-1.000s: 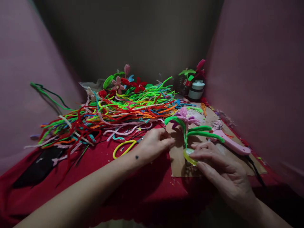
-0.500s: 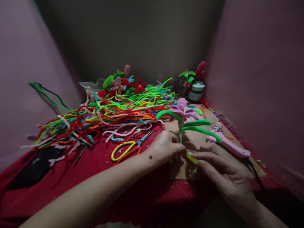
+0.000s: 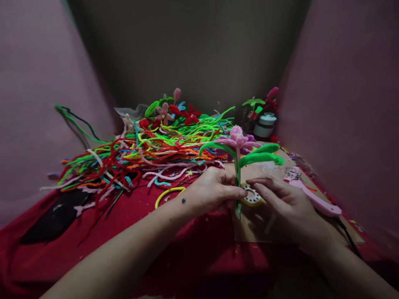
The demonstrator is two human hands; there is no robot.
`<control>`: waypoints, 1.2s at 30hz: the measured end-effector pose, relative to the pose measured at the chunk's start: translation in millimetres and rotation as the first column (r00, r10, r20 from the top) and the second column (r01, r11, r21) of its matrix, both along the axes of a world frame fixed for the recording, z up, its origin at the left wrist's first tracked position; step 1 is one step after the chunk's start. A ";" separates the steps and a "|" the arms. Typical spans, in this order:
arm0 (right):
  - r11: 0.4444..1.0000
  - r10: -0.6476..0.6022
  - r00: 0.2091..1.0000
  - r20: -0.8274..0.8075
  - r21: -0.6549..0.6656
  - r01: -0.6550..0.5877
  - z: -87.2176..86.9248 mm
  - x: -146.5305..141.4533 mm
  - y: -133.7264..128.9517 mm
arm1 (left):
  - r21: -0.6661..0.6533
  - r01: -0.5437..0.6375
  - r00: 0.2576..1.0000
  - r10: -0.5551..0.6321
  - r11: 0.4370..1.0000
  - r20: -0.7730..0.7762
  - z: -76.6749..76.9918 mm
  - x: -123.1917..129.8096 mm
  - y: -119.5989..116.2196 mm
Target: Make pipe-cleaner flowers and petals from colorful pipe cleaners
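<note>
A pink pipe-cleaner flower (image 3: 238,140) stands upright, with long green leaves spreading to both sides of its stem. My left hand (image 3: 215,189) is closed on that green stem, thumb across the front, and the stem's lower tip shows below it. Right beside the stem is a small tape roll (image 3: 254,202) with a yellow outer edge and a white, hole-dotted side. The fingers of my right hand (image 3: 288,203) are closed on the roll from the right; its thumb is partly hidden. Any tape strip between roll and stem is too unclear to tell.
A heap of coloured pipe cleaners (image 3: 162,149) covers the back left, with finished flowers behind. Yellow-handled scissors (image 3: 166,195) lie partly under my left forearm. On the cardboard (image 3: 249,232) rests a pink corded tool (image 3: 321,201). A white-lidded jar (image 3: 264,124) stands behind.
The tape roll has come up against the stem and turned its flat side towards me. My right hand has moved up with it. The flower's right leaves have shifted, and the view has swung left.
</note>
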State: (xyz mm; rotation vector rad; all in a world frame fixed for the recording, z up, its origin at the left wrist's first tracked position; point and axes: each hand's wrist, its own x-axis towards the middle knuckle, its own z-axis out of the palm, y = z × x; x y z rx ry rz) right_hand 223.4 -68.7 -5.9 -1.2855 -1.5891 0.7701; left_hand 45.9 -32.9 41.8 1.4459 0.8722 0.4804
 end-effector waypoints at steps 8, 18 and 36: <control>0.915 0.079 0.668 -0.740 -0.211 -0.343 7.5 -28.2 19.4 | 0.127 0.057 0.998 -0.053 0.990 -0.031 -9.8 -3.1 0.4; 0.910 -0.019 0.618 -0.786 -0.270 -0.315 11.7 -31.0 29.2 | 0.614 -0.214 0.977 0.155 0.760 0.149 -12.4 -19.5 17.5; 0.993 0.105 0.976 -0.192 0.077 -0.091 16.8 -41.8 22.1 | -0.119 -0.326 0.875 0.347 0.938 0.338 -30.0 -1.1 8.5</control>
